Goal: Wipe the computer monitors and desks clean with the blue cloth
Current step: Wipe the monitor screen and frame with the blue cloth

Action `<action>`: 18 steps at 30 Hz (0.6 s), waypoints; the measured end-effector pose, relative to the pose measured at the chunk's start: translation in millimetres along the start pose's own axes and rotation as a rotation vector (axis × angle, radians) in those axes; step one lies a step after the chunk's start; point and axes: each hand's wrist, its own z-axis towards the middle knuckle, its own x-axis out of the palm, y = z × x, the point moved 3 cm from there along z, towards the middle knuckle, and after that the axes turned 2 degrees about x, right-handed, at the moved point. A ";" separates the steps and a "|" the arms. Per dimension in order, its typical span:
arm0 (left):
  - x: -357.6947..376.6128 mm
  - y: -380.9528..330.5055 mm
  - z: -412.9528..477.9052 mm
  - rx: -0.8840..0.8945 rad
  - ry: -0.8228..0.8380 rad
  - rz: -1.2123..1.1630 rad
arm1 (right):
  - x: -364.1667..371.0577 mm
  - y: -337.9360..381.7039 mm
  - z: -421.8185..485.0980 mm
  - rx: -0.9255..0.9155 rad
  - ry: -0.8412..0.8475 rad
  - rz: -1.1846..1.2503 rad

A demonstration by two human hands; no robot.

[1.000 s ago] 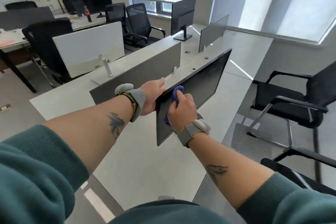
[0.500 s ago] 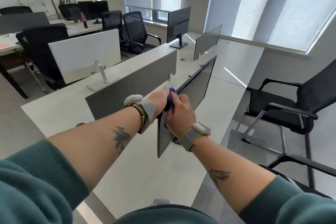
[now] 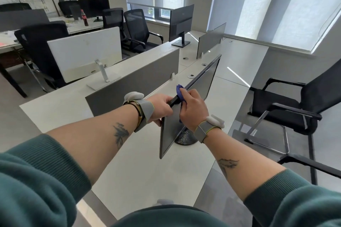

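Observation:
A dark flat monitor (image 3: 201, 83) stands on a round base (image 3: 184, 139) on the pale desk (image 3: 147, 171), seen nearly edge-on. My left hand (image 3: 160, 107) grips the monitor's near upper corner. My right hand (image 3: 192, 110) holds the bunched blue cloth (image 3: 180, 91) against the top edge of the screen, right beside the left hand. Most of the cloth is hidden under my fingers.
A grey divider panel (image 3: 132, 86) runs behind the monitor. A white monitor (image 3: 83, 51) and another dark monitor (image 3: 181, 22) stand on the far desks. Black office chairs (image 3: 295, 107) sit to the right, and more at the back left.
The monitor has swung from showing its screen to nearly edge-on. My right hand with the cloth slid up from the screen's face to its top edge near the left hand.

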 end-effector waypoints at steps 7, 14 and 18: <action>4.9 4.2 0.7 0.022 0.024 -0.108 | -0.4 -9.4 7.0 0.099 0.002 0.014; 15.2 0.8 -1.7 0.026 0.034 -0.131 | -8.7 -20.7 12.0 0.189 -0.001 0.021; 22.8 -2.5 -3.8 0.043 0.047 -0.152 | -12.4 -16.4 -8.1 0.036 -0.047 0.079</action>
